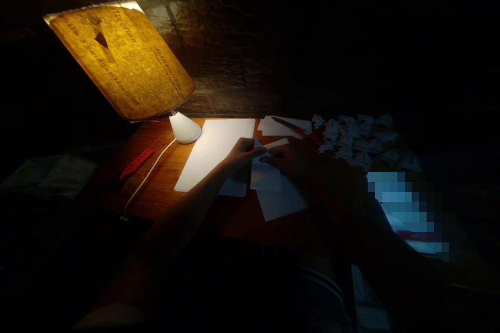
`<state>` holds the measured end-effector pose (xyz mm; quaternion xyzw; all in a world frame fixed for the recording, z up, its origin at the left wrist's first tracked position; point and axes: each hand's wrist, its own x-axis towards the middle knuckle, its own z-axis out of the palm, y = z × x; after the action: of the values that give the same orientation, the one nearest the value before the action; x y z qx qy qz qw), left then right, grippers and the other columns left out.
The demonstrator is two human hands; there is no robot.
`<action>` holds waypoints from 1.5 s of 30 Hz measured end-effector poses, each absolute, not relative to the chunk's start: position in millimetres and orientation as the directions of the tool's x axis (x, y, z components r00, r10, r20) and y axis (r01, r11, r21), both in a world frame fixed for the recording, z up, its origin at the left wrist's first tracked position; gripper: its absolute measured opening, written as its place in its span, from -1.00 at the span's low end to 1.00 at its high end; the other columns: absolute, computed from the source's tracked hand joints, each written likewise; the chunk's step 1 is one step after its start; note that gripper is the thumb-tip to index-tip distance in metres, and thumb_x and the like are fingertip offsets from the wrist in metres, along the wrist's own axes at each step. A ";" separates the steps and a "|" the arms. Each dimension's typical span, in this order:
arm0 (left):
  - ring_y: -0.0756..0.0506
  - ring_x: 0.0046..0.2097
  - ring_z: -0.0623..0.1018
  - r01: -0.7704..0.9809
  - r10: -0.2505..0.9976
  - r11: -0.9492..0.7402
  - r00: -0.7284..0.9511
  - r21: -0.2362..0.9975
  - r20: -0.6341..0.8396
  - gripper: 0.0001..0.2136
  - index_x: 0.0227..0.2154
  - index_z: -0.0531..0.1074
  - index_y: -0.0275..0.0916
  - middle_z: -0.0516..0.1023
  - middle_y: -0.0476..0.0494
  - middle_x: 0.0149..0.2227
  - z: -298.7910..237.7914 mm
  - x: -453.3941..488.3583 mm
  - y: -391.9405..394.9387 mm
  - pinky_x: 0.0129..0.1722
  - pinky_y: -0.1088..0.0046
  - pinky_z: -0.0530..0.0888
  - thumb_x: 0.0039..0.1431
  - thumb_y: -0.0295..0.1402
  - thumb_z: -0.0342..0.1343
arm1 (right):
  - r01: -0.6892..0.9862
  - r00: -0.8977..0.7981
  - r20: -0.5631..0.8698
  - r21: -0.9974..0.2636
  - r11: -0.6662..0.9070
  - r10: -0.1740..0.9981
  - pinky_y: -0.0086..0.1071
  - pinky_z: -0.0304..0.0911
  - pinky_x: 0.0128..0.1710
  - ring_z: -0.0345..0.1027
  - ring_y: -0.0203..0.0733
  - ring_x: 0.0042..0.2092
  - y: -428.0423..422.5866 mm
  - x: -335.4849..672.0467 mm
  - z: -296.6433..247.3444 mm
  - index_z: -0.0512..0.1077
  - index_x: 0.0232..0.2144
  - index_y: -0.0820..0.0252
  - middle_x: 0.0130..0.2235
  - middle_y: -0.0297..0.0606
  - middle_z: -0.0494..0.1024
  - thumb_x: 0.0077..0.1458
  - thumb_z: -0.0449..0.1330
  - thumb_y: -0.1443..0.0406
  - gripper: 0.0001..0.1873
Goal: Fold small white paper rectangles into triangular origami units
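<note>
Folded paper [263, 176] pinched in lamplight, old print on the lampshade [144, 70]

I have both hands over the wooden table [156, 197], working at the folded paper just right of a stack of white sheets [221, 140]. The left hand [244, 152] is closed, fingers curled under and thumb laid along the paper's upper edge. The right hand [279, 157] meets it from the other side, fingers bent in on the same edge; it sits in shadow, so I can't make out each fingertip. A loose sheet [282, 203] lies below the paper, partly covered by it.

The only writing I can find is on the shade: dense lines of small newspaper-like type with larger headings, running at a slant. One heading seems to end in "ection"; the rest is too soft for me to read. A dark pointed shape sits among the lines. I see no brand on the white lamp base [185, 129] or its cable [150, 169].

Left of the cable I have a red-handled tool [136, 162], its dark end lost in the gloom. Beyond the hands, scissors [289, 126] with red handles lie across small sheets [269, 126]. To their right, many folded white pieces [347, 140] crowd together. Nearer, a bluish patch [402, 203] is blocked out in squares, illegible to me.
</note>
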<state>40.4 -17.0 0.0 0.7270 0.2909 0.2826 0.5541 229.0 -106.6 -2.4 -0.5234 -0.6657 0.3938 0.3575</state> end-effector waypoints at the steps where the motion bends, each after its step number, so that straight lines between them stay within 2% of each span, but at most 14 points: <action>1: 0.04 -0.48 0.32 0.129 0.736 -0.230 0.672 0.965 0.086 -0.51 -0.58 0.44 -0.30 0.36 0.00 -0.56 0.2 40.4 -17.2 -0.48 0.50 0.16 -0.02 0.06 0.41 | 0.419 -0.195 0.067 -0.896 0.145 0.979 -0.32 0.12 -0.40 0.32 -0.20 -0.38 -106.9 228.6 -1.9 0.55 -0.42 0.20 -0.41 -0.25 0.54 0.11 0.25 -0.26 -0.37; 5: 0.04 -0.49 0.30 0.100 0.757 -0.174 0.650 0.980 0.068 -0.52 -0.64 0.40 -0.28 0.34 0.02 -0.59 1.8 42.1 -18.6 -0.49 0.49 0.16 -0.04 0.02 0.42 | 0.428 -0.189 0.063 -0.893 0.140 0.980 -0.32 0.16 -0.35 0.38 -0.16 -0.33 -109.9 226.3 2.8 0.58 -0.34 0.19 -0.33 -0.21 0.62 0.16 0.26 -0.18 -0.46; 12: 0.06 -0.50 0.31 0.018 0.792 -0.046 0.610 0.999 0.026 -0.58 -0.65 0.37 -0.27 0.32 0.05 -0.60 5.5 43.8 -21.6 -0.48 0.50 0.18 -0.12 -0.08 0.44 | 0.404 -0.178 0.031 -0.909 0.101 0.984 -0.34 0.09 -0.43 0.25 -0.25 -0.44 -111.3 225.3 3.8 0.47 -0.50 0.17 -0.48 -0.32 0.46 0.14 0.24 -0.24 -0.40; 16: 0.06 -0.53 0.30 0.001 0.842 -0.006 0.539 1.000 0.004 -0.57 -0.65 0.38 -0.27 0.31 0.06 -0.62 5.5 43.2 -19.8 -0.49 0.51 0.19 -0.15 -0.05 0.44 | 0.322 -0.161 0.006 -0.945 0.058 0.987 -0.34 0.13 -0.43 0.28 -0.24 -0.43 -112.0 225.9 1.8 0.50 -0.46 0.17 -0.46 -0.31 0.48 0.19 0.20 -0.19 -0.44; 21: 0.06 -0.53 0.31 0.012 0.833 -0.031 0.554 0.999 0.019 -0.53 -0.62 0.40 -0.28 0.34 0.04 -0.61 4.3 42.6 -18.2 -0.50 0.52 0.20 -0.13 0.01 0.45 | 0.364 -0.141 0.030 -0.928 0.080 0.990 -0.34 0.15 -0.43 0.29 -0.24 -0.42 -110.4 225.7 2.0 0.51 -0.45 0.18 -0.44 -0.27 0.52 0.16 0.21 -0.21 -0.42; 28: 0.06 -0.52 0.31 0.088 0.709 -0.134 0.704 0.987 0.034 -0.52 -0.59 0.42 -0.30 0.37 0.00 -0.60 5.6 39.8 -16.5 -0.51 0.52 0.18 -0.06 0.02 0.44 | 0.343 -0.151 0.076 -0.931 0.124 0.986 -0.34 0.15 -0.42 0.33 -0.22 -0.39 -109.4 225.2 1.3 0.51 -0.45 0.18 -0.40 -0.25 0.57 0.16 0.21 -0.22 -0.41; 33: 0.06 -0.53 0.29 0.096 0.733 -0.137 0.680 0.986 0.036 -0.56 -0.60 0.39 -0.29 0.34 0.02 -0.61 5.8 40.1 -16.7 -0.52 0.51 0.16 -0.05 -0.04 0.43 | 0.337 -0.147 0.074 -0.934 0.120 0.986 -0.34 0.16 -0.42 0.35 -0.20 -0.38 -109.5 225.4 1.2 0.53 -0.42 0.19 -0.38 -0.23 0.59 0.16 0.23 -0.21 -0.42; 37: 0.06 -0.51 0.31 0.073 0.733 -0.155 0.677 0.985 0.065 -0.60 -0.59 0.42 -0.29 0.35 0.02 -0.59 5.5 40.4 -16.2 -0.51 0.51 0.17 -0.04 -0.07 0.41 | 0.355 -0.123 0.078 -0.928 0.117 0.989 -0.32 0.21 -0.40 0.37 -0.17 -0.37 -108.5 225.7 -1.1 0.54 -0.43 0.18 -0.39 -0.21 0.59 0.24 0.20 -0.16 -0.46; 40: 0.07 -0.51 0.29 0.044 0.733 -0.151 0.675 0.988 0.082 -0.59 -0.59 0.40 -0.28 0.32 0.03 -0.58 5.6 40.0 -15.9 -0.50 0.50 0.15 -0.04 -0.07 0.42 | 0.364 -0.101 0.088 -0.924 0.119 0.991 -0.30 0.25 -0.35 0.39 -0.14 -0.33 -107.5 225.8 -2.6 0.56 -0.41 0.17 -0.36 -0.19 0.60 0.29 0.16 -0.10 -0.49; 45: 0.07 -0.51 0.26 0.049 0.731 -0.150 0.678 0.987 0.078 -0.56 -0.60 0.36 -0.27 0.27 0.04 -0.59 5.4 40.1 -16.6 -0.51 0.50 0.11 -0.05 -0.05 0.43 | 0.367 -0.111 0.089 -0.922 0.124 0.990 -0.30 0.22 -0.35 0.37 -0.15 -0.34 -107.2 225.3 -2.9 0.51 -0.44 0.17 -0.37 -0.19 0.58 0.27 0.17 -0.09 -0.52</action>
<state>40.1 -16.6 5.4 0.7010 0.2781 0.2895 0.5894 225.3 -107.2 -2.9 -0.5345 -0.6347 0.3905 0.3987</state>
